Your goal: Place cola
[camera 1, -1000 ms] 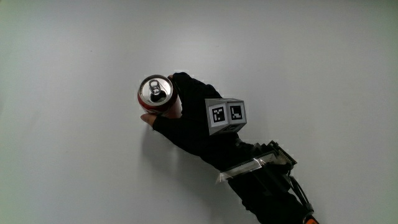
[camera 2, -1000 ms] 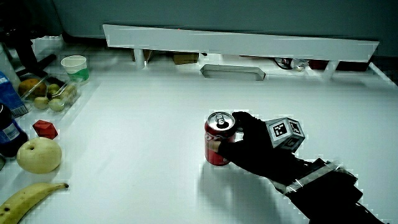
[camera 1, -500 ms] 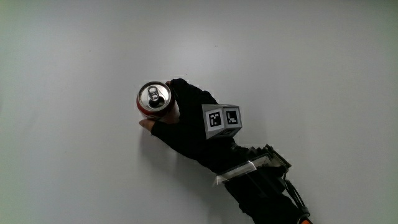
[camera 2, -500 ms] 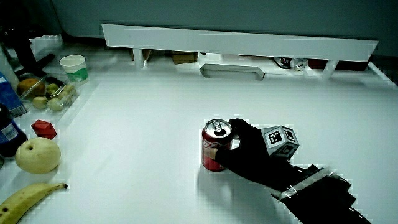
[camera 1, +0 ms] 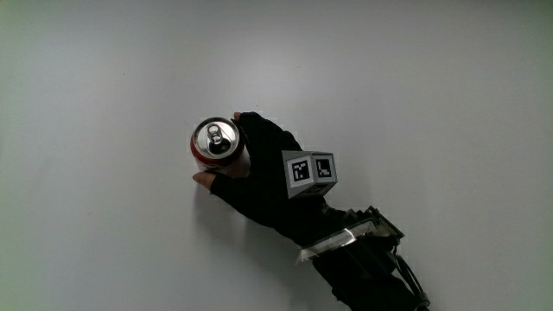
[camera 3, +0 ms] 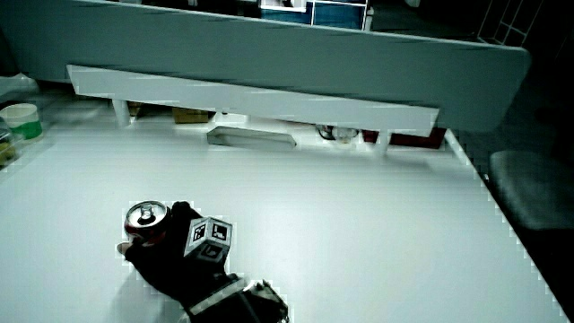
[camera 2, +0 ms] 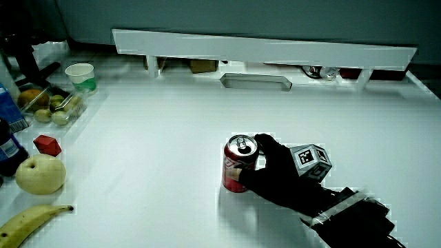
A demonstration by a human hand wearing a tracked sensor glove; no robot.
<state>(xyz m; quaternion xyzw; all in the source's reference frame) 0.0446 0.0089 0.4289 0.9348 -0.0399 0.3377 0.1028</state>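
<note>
A red cola can (camera 1: 215,142) (camera 2: 238,165) (camera 3: 146,221) stands upright on the white table (camera 1: 415,95), its silver lid facing up. The gloved hand (camera 1: 259,177) (camera 2: 279,178) (camera 3: 172,256) is wrapped around the can's side, fingers curled on it, with the thumb tip showing under the can in the main view. The patterned cube (camera 1: 310,169) rides on the hand's back. The forearm runs from the hand toward the person's edge of the table. In both side views the can's base rests on the table top.
In a side view, a pear (camera 2: 40,173), a banana (camera 2: 31,220), a small red block (camera 2: 47,145), a fruit tray (camera 2: 54,107) and a paper cup (camera 2: 80,76) sit together at the table's edge. A low white partition (camera 2: 262,49) (camera 3: 251,99) spans the table's end.
The hand and can sank slightly until the can stood on the table. The grip has not let go.
</note>
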